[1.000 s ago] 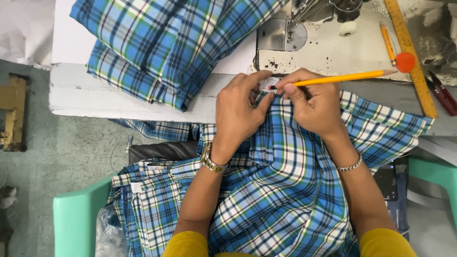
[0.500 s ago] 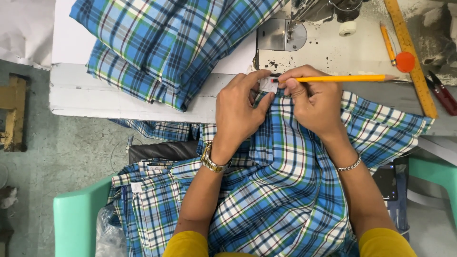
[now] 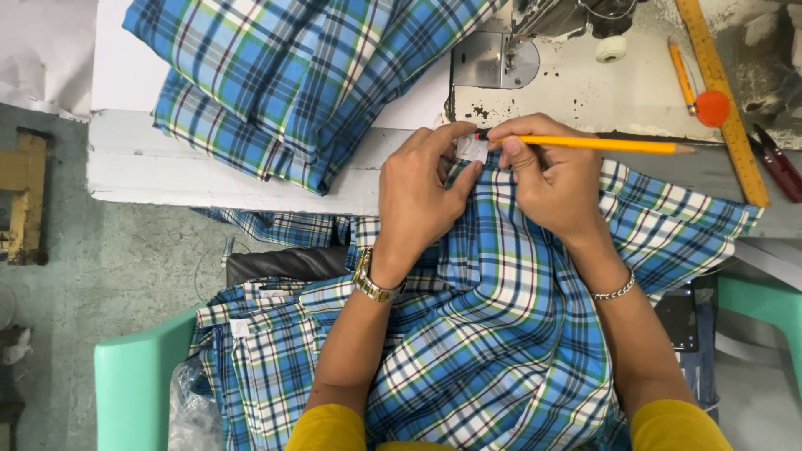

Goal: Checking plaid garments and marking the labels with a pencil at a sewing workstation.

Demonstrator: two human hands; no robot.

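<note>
Between the two hands sits a small white tag (image 3: 473, 149) on the edge of a blue checked cloth (image 3: 501, 334). The left hand (image 3: 418, 196) pinches the tag and the cloth under it with its thumb and fingers. The right hand (image 3: 551, 179) is closed around a yellow pencil (image 3: 601, 144), and the pencil's dark end touches the tag. Both hands are close together, almost touching. A gold watch (image 3: 373, 284) is on the left wrist and a silver chain (image 3: 616, 291) is on the right wrist. Just past the hands is a white sewing machine (image 3: 576, 75). To the left of the hands, a folded pile of the same checked cloth (image 3: 292, 75) lies on the white table (image 3: 167, 163). To the right of the hands lie a yellow ruler (image 3: 723, 100) and red snips (image 3: 777, 163).
</note>
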